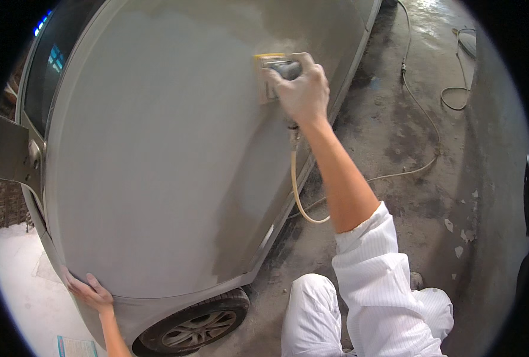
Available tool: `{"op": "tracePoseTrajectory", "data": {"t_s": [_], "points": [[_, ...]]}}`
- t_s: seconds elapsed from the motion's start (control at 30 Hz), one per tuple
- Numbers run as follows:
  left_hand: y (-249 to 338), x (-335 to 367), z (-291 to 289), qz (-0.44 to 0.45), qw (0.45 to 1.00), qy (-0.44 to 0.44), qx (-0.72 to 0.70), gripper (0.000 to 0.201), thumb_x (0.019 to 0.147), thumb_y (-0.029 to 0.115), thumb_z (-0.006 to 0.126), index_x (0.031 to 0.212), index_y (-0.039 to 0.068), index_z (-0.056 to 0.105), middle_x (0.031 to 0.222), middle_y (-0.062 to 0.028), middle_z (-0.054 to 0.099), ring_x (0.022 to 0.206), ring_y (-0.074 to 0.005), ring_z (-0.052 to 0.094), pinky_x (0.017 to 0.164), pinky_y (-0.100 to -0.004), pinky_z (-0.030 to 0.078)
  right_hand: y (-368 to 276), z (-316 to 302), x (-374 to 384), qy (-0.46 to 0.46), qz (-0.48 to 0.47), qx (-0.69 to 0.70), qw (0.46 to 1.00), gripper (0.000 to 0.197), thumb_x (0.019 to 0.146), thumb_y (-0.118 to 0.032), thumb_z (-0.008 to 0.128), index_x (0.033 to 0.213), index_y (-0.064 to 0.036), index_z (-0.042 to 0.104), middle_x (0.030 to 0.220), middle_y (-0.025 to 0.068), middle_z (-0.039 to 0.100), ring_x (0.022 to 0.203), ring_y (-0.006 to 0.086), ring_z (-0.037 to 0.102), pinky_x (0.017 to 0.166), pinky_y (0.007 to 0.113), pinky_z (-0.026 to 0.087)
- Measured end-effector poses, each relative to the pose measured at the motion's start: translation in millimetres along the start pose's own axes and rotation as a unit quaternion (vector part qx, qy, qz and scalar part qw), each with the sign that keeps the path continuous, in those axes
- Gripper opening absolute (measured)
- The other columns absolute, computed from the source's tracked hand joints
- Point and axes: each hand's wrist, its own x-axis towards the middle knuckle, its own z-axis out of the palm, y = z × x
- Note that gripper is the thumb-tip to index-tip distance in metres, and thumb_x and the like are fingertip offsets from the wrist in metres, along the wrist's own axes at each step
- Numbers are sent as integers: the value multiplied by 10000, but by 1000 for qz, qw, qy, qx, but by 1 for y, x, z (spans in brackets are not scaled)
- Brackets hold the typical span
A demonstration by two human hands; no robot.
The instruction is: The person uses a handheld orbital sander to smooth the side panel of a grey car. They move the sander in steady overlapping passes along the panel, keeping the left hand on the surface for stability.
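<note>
A pneumatic sander (270,74) with a rectangular pad edged in yellow lies against the grey car side panel (139,154). My right hand (306,89) is wrapped over the sander's dark top, at the upper middle of the view. From the tool's lower end a pale air hose (295,184) loops down toward the floor. Far below, at the lower left, my left hand (93,293) rests on the panel's edge with its fingers stretched and the thumb apart, holding nothing. The panel looks matte, with darker and lighter patches around the sander.
A car wheel (193,327) sits below the panel. The hose line (422,107) runs over the stained concrete floor (395,208) on the right, beside a grey wall (499,178). A flat bracket-like part (14,152) juts out at the left. My white-clad knee (315,309) is close by.
</note>
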Motion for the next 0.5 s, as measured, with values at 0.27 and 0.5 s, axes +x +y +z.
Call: {"op": "tracePoseTrajectory", "data": {"t_s": [0.27,0.5], "points": [[-1,0,-1,-12,1000,-8,2,763,1124,414,476,1670,-99,332,1672,-308,428,1546,-490,395,1291,-574,281,-53,7,-20,-10,-113,-9,994,564,832,-406,903,1262,-82,736,1179,241,674,980,490,777,882,553,648],[0,2,0,-12,1000,-10,8,758,1126,417,473,1663,-101,340,1671,-305,425,1538,-480,405,1285,-572,291,-8,-1,29,19,9,-29,999,669,792,-505,920,1301,-97,769,1203,206,729,1114,398,762,982,501,618]]}}
